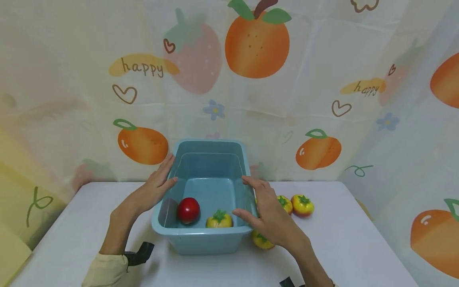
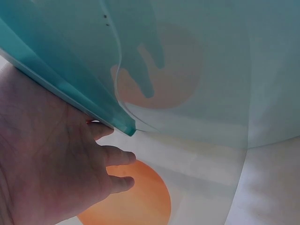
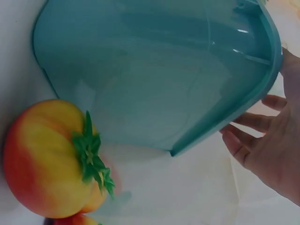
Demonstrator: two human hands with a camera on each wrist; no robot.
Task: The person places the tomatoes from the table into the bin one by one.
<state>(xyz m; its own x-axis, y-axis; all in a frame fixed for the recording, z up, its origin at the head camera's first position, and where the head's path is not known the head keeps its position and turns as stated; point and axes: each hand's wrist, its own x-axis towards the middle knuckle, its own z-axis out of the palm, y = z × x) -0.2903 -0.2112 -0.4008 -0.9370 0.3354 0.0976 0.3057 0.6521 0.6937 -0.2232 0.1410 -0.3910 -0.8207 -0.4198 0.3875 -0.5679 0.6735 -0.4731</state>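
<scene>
A light blue plastic bin (image 1: 201,241) stands between my two hands. Inside it, near its front, are a smooth red round fruit (image 1: 188,210) and a yellow tomato-like fruit (image 1: 219,219) with a green leafy top. My left hand (image 1: 152,191) lies along the left rim, its thumb over the edge; in the left wrist view its fingers (image 2: 119,155) stretch past the rim, spread apart. At the right rim, my right hand (image 1: 269,211) has its thumb over the inside, while its fingers (image 3: 255,122) lie loosely at the outer side. Neither hand is closed round the bin.
Right of the bin, several yellow-and-red tomato-like fruits sit on the white table (image 1: 344,243); one (image 1: 303,205) is farthest right, another (image 1: 263,240) is partly hidden near the bin's front corner. A fruit-print cloth (image 1: 315,52) hangs behind the table.
</scene>
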